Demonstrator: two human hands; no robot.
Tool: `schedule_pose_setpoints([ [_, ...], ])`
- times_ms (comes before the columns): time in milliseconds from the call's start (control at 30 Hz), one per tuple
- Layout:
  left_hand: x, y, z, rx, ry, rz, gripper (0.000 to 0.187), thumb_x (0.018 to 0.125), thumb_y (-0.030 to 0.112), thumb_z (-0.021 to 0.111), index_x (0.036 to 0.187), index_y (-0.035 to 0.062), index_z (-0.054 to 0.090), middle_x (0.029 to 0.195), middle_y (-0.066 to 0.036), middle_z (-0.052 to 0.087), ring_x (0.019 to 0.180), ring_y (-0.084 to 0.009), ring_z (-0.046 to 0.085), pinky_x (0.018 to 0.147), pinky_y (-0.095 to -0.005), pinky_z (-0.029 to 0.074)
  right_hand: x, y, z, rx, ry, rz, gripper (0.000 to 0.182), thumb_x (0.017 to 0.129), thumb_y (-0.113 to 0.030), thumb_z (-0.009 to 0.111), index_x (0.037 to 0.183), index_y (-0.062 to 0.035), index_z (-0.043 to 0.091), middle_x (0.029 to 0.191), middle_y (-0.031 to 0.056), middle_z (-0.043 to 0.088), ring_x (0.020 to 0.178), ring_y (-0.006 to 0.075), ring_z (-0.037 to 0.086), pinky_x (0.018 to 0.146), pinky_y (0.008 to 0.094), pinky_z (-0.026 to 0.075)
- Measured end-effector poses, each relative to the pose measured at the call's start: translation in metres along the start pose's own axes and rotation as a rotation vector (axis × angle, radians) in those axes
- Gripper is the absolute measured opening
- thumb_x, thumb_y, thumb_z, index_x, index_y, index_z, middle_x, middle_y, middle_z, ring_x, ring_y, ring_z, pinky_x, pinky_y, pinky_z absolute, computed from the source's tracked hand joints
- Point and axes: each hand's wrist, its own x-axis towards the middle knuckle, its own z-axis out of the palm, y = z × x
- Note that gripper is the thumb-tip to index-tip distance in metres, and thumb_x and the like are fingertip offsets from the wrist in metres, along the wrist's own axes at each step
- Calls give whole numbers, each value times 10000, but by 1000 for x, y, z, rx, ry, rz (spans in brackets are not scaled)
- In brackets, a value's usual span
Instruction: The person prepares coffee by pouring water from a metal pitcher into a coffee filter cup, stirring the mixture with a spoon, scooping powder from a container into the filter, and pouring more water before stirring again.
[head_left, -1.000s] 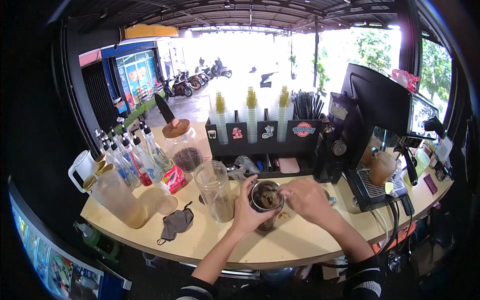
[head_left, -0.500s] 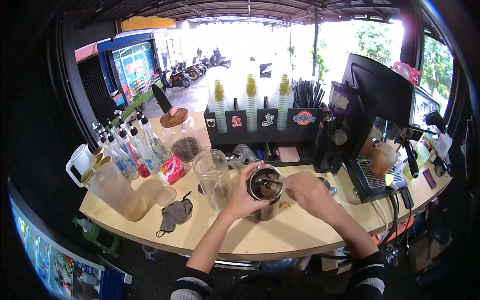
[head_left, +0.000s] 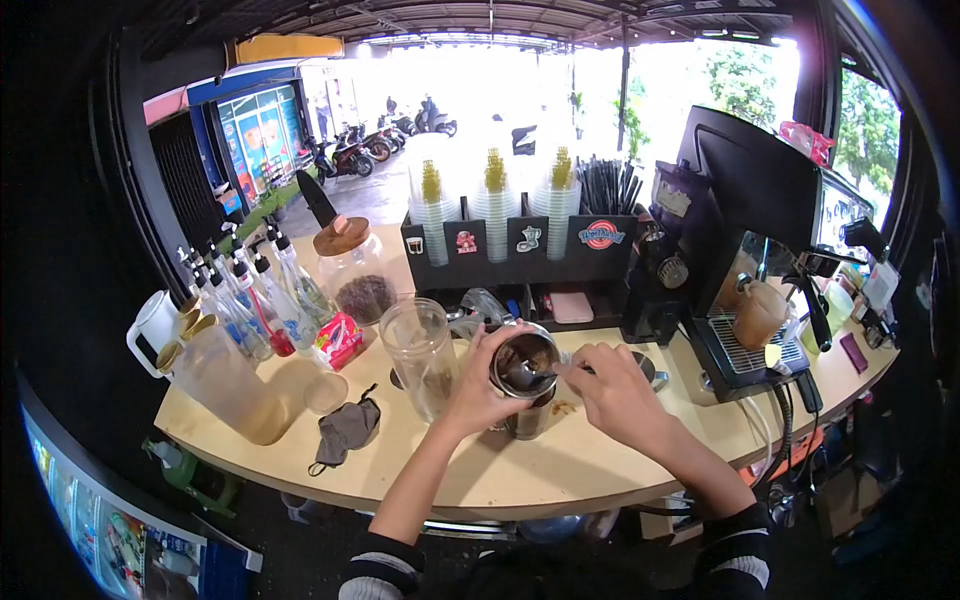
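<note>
A round metal cup (head_left: 525,362) with dark brown contents is tilted toward the camera, and my left hand (head_left: 477,394) is wrapped round its left side. My right hand (head_left: 612,390) pinches the handle of a spoon (head_left: 548,372), whose bowl end is inside the cup. Just below the cup stands a dark container (head_left: 530,420), its top partly hidden. Brown crumbs (head_left: 563,408) lie on the wooden counter (head_left: 480,470) beside it. To the left of my left hand is a tall clear plastic jar (head_left: 416,350).
Syrup bottles (head_left: 290,285), a lidded glass jar (head_left: 362,290), a cloudy pitcher (head_left: 225,385) and a grey cloth (head_left: 347,432) are on the left. A black holder (head_left: 480,240) with stacked cups stands behind. An espresso machine (head_left: 750,200) is on the right.
My right hand has shifted slightly, and the spoon sits lower in the cup at a different angle. The whole view has moved a little. Both hands keep their holds.
</note>
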Motion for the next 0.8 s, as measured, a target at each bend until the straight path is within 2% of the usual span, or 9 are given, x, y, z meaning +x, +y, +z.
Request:
schedule_pose_setpoints([
  [67, 1, 5, 2, 19, -5, 1, 865, 573, 189, 831, 1316, 155, 389, 1303, -48, 513, 1250, -265, 459, 1147, -509, 129, 1, 3, 5, -23, 127, 34, 390, 697, 3, 584, 1083, -33, 624, 860, 65, 514, 824, 213, 514, 691, 349, 348],
  [167, 3, 8, 3, 34, -32, -14, 854, 569, 195, 833, 1310, 172, 408, 1291, -47, 523, 1240, -258, 468, 1147, -507, 132, 2, -1, 5, -29, 35, 14, 375, 698, -14, 585, 1069, -40, 628, 862, 58, 508, 823, 208, 509, 683, 341, 339],
  [300, 2, 7, 2, 51, -8, 4, 857, 559, 201, 837, 1305, 175, 415, 1268, -47, 541, 1220, -254, 486, 1148, -504, 132, -3, 1, 4, -98, 48, 18, 376, 691, -37, 593, 1065, -48, 629, 880, 54, 509, 835, 207, 509, 688, 340, 339],
  [367, 2, 8, 1, 57, -15, -3, 864, 552, 193, 834, 1306, 173, 413, 1254, -50, 552, 1203, -256, 502, 1147, -508, 136, -5, 1, 4, -142, -13, -38, 380, 680, -53, 600, 1059, -46, 626, 890, 50, 508, 847, 202, 508, 687, 343, 338],
  [467, -1, 5, 4, 56, -17, -20, 857, 553, 180, 826, 1304, 171, 412, 1247, -50, 557, 1190, -256, 513, 1143, -511, 147, -7, -2, 6, -246, 19, -61, 359, 688, -54, 612, 1044, -72, 648, 874, 30, 528, 763, 194, 491, 715, 356, 338],
  [667, 1, 6, 5, 30, -31, 0, 851, 555, 156, 812, 1304, 172, 408, 1252, -55, 550, 1183, -258, 514, 1144, -507, 153, -7, -1, 8, -299, 30, -99, 395, 660, -54, 618, 1054, -73, 640, 873, 21, 522, 781, 193, 484, 715, 355, 337],
  [800, 2, 8, 6, 45, -23, -7, 858, 550, 157, 815, 1304, 169, 406, 1246, -57, 550, 1178, -262, 515, 1142, -506, 161, -1, 1, 8, -281, 55, -48, 406, 654, -58, 618, 1060, -76, 633, 875, 25, 518, 789, 193, 482, 712, 356, 337],
])
